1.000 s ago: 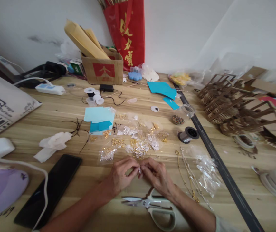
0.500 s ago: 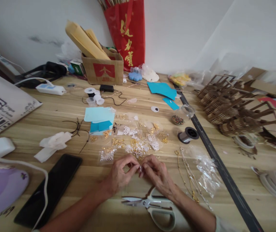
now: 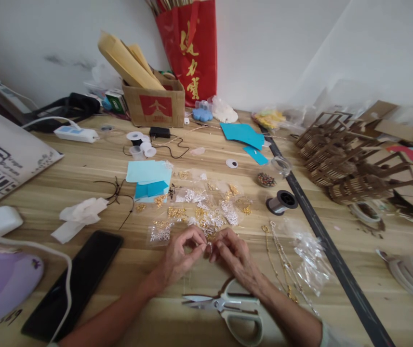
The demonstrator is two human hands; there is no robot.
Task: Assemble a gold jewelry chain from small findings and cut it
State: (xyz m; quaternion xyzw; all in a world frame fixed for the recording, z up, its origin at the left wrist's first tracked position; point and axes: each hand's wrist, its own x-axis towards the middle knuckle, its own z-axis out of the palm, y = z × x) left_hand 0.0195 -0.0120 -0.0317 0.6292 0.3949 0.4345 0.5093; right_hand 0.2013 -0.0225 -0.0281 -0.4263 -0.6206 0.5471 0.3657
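Note:
Fingertips of my left hand [image 3: 182, 255] pinch together near the table's front middle, touching a tiny silvery piece [image 3: 209, 246]. Close beside it, my right hand [image 3: 234, 253] has its thumb and fingers pressed together at the same piece; what exactly lies between them is too small to make out. Just beyond the fingertips is a spread of silver and gold beads and charms [image 3: 209, 220], partly in small clear bags [image 3: 160, 231]. Scissors with pale handles [image 3: 243, 315] lie below my right hand, partly under the wrist. Gold and silver chains [image 3: 282, 260] lie to its right.
A black phone [image 3: 74, 284] and white tissue [image 3: 79, 217] lie at left. A wire spool [image 3: 281, 202], a bead jar [image 3: 266, 180] and crumpled clear plastic [image 3: 309, 255] are at right. Teal paper [image 3: 242, 135], a cardboard box [image 3: 153, 103] and small wooden baskets [image 3: 358, 164] stand farther back.
Both hands have shifted very slightly, the left a little up and to the left. The small silvery piece between the fingertips has moved up a bit.

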